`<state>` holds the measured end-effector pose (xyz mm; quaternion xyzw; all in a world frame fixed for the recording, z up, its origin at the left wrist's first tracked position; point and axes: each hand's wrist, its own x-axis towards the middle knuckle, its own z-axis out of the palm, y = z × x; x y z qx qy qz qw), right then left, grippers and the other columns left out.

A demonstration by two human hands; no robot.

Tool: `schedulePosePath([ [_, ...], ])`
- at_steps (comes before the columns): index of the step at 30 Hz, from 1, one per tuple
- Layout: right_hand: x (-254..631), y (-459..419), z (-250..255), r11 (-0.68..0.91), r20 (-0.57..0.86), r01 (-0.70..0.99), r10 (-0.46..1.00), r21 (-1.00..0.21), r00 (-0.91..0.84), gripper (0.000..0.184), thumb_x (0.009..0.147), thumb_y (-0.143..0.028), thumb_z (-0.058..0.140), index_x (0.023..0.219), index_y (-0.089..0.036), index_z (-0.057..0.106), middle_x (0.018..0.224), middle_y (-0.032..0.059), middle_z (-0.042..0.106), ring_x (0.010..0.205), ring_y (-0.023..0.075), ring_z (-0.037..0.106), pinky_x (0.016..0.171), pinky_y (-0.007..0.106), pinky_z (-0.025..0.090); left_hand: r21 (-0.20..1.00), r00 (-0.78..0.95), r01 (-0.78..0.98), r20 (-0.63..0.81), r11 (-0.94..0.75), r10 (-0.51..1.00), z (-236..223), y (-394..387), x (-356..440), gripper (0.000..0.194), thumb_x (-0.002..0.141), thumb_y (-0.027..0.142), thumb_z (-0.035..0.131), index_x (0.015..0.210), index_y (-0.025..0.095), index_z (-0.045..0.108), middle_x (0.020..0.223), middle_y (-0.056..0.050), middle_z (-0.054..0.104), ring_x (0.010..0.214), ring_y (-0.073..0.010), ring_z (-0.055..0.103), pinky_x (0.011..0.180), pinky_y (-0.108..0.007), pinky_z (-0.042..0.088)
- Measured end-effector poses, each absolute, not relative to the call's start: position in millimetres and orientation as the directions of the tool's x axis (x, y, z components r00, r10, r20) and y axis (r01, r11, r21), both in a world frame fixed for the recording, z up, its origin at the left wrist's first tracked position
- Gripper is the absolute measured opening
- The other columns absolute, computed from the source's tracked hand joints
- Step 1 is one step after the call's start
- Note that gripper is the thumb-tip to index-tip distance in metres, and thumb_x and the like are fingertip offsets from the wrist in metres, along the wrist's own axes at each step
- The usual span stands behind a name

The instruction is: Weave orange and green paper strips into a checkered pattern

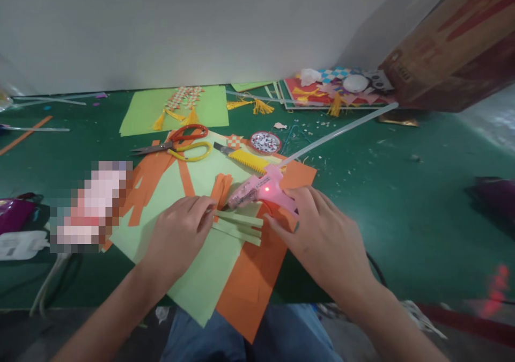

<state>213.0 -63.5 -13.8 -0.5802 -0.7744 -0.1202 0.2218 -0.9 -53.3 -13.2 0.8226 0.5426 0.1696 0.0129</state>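
Head view: pink hot-glue gun (257,186), red light (267,189) on, is above the paper sheets, nozzle twd LH. RH (328,233) wrapped round its grip; LH (183,228) pinching lt-green paper strips (243,223) at nozzle, free ends fanned on gun's near side. Nozzle/strip contact: can't tell. Orange paper strips (221,187) just beyond nozzle. Imo best: fingertips clear of hot tip, strips flat, light even squeeze; long glue stick (338,135) out of gun's back could snag. Yellow box cutter (249,160) just behind gun; scissors (177,146) behind-left; googly eyes (265,142) (prob.) farther back. Lt-green sheet (189,281) + orange sheet (249,292) nearer than gun, on green table (402,201).
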Motion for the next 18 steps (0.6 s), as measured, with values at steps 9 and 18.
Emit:
schedulePosePath([
  [9, 230, -61, -12, 0.163, 0.427, 0.969, 0.901, -0.187, -0.069, 0.028, 0.086, -0.045, 0.045, 0.095, -0.019, 0.051, 0.08, 0.0084, 0.062, 0.072, 0.0217, 0.06, 0.053, 0.028, 0.039, 0.208, 0.34, 0.898, 0.234, -0.389, 0.911, -10, -52, 2, 0.011, 0.087, 0.021, 0.049, 0.089, 0.019, 0.06, 0.084, -0.002, 0.07, 0.075, -0.018, 0.065, 0.065, -0.029, 0.047],
  [18, 270, -61, -5, -0.187, 0.25, 0.914, 0.924, -0.36, 0.288, 0.043, 0.074, -0.062, 0.047, 0.086, -0.021, 0.049, 0.078, 0.0121, 0.063, 0.071, 0.0283, 0.061, 0.056, 0.036, 0.041, 0.203, 0.317, 0.913, 0.191, -0.353, 0.929, -3, -52, 8, 0.01, 0.086, 0.024, 0.055, 0.093, 0.019, 0.059, 0.085, -0.002, 0.071, 0.077, -0.0197, 0.066, 0.064, -0.029, 0.047],
])
